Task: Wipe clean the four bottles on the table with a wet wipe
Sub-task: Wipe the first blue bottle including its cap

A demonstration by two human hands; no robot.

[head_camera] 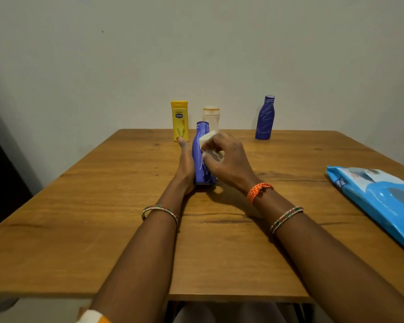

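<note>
A blue bottle [202, 157] with white streaks stands upright on the middle of the wooden table [103, 206]. My left hand [186, 167] wraps its left side and holds it steady. My right hand [226, 159] presses a white wet wipe [207, 137] against the bottle's upper right side. At the far edge stand a yellow lotion bottle [180, 120], a white bottle [210, 117] partly hidden behind the held one, and a second blue bottle [265, 117] with white streaks to the right.
A light blue pack of wet wipes [378, 203] lies flat at the table's right edge. A plain wall rises right behind the far edge. The near table edge runs just below my forearms.
</note>
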